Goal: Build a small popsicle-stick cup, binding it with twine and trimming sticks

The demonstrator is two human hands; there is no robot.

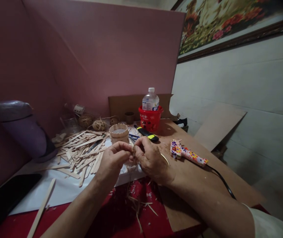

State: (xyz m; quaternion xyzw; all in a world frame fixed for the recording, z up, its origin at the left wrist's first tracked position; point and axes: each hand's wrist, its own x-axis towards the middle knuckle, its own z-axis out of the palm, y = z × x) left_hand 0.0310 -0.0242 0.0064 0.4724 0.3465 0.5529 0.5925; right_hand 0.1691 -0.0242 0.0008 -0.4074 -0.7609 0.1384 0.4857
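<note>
Both hands meet over the table's front, pinching thin, tan, fibrous twine (pixel 131 185) between them. The fingers of my left hand (pixel 116 158) are closed at its fingertips, and my right hand (pixel 152 162) pinches the same bit from the other side. Loose strands dangle below toward the red cloth (pixel 116 211). Right behind the hands stands a small round cup built of wooden sticks (pixel 119 132). The exact shape of the twine at the fingertips is partly hidden by the fingers.
Wooden craft sticks (pixel 82 148) lie heaped left, near twine balls (pixel 99 125) and a purple tumbler (pixel 24 132). Behind stand a red bucket (pixel 151 120) holding a plastic bottle (pixel 150 100) and a yellow-black utility knife (pixel 146 133). A flower-patterned glue gun (pixel 187 153) with cord lies right.
</note>
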